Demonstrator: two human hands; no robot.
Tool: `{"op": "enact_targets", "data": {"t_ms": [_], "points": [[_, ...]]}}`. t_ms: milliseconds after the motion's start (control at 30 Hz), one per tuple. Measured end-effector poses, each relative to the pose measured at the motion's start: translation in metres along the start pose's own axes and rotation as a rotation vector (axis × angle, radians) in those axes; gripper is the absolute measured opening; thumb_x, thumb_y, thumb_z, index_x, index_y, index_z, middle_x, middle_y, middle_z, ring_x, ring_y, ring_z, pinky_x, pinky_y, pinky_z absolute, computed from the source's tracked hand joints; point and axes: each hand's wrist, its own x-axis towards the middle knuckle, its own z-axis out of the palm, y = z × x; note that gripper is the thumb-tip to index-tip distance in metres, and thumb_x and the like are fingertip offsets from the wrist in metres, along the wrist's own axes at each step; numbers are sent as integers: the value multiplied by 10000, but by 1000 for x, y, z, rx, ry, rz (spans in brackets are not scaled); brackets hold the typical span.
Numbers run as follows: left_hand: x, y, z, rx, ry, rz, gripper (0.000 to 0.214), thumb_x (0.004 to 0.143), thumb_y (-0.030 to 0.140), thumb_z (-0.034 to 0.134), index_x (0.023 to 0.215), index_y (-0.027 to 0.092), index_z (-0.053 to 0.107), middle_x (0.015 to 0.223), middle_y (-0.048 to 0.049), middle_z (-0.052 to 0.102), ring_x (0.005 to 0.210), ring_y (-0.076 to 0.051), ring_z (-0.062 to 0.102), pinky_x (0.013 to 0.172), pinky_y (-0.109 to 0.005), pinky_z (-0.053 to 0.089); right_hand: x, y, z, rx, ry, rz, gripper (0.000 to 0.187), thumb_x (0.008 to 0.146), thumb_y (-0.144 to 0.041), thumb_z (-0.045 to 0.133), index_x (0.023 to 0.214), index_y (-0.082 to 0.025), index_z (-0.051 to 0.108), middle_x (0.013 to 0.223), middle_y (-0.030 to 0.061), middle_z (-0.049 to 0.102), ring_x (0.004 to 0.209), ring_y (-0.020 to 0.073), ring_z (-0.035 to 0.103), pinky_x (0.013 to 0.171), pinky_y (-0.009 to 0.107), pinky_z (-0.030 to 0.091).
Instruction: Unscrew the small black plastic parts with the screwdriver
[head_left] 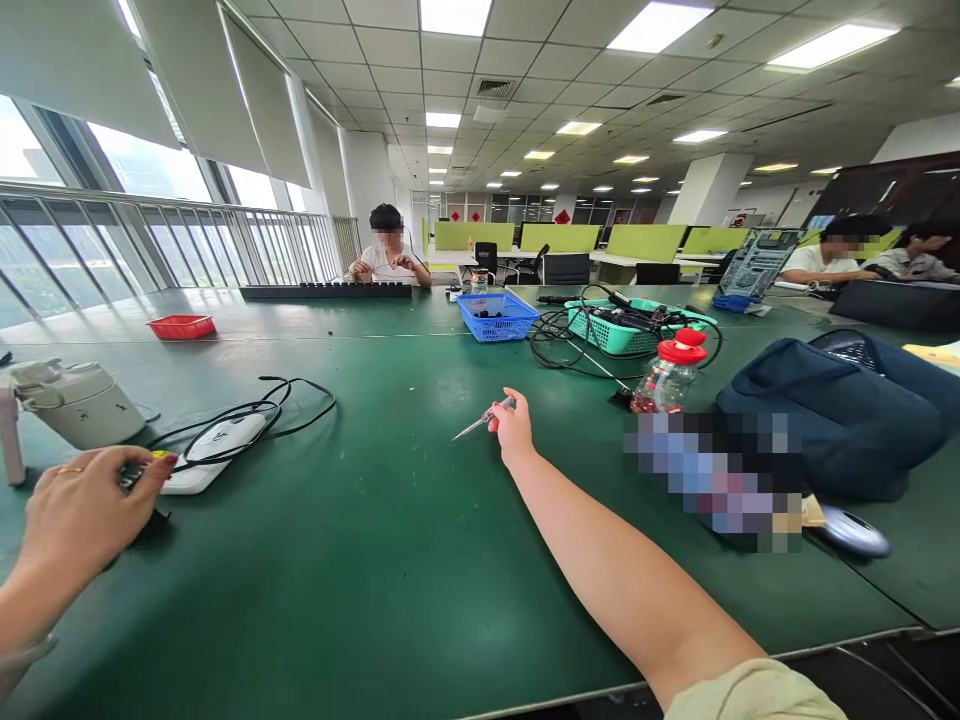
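My right hand point(512, 428) reaches out over the green table point(375, 560) and is closed on a small screwdriver point(484, 418), its metal tip pointing left and down toward the tabletop. My left hand point(82, 510) rests at the near left, fingers curled around a small dark object point(136, 478) with a yellow mark. Just beyond it lies a white device point(214, 450) wrapped in a black cable point(270, 405).
A cream appliance point(75, 400) stands far left. A red tray point(181, 326), blue basket point(496, 315) and green basket point(622, 330) with cables lie further back. A red-capped jar point(670, 373) and a dark blue bag point(832, 420) are at right. People sit at the far edge.
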Motion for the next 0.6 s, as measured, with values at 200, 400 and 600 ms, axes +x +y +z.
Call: {"op": "enact_targets", "data": {"t_ms": [200, 400, 600], "points": [[1, 9, -4, -184, 84, -274, 474, 885, 562, 201, 954, 201, 500, 871, 6, 547, 740, -132, 478, 635, -225, 315, 2, 3, -1, 4, 2, -7, 499, 678, -256, 617, 1155, -221, 475, 638, -78, 577, 415, 65, 455, 471, 217, 390], [2, -10, 6, -122, -146, -239, 464, 895, 474, 170, 934, 219, 555, 774, 21, 565, 733, -143, 485, 628, -210, 327, 4, 7, -4, -24, -4, -19, 492, 691, -260, 618, 1163, -238, 483, 690, -69, 583, 435, 63, 469, 483, 224, 410], [17, -41, 21, -191, -203, -218, 495, 857, 452, 239, 942, 154, 626, 986, -88, 636, 822, -192, 559, 702, -263, 424, 3, 5, -5, -35, -6, 6, 487, 703, -242, 618, 1172, -251, 484, 703, -66, 582, 444, 62, 472, 509, 233, 427]]}}
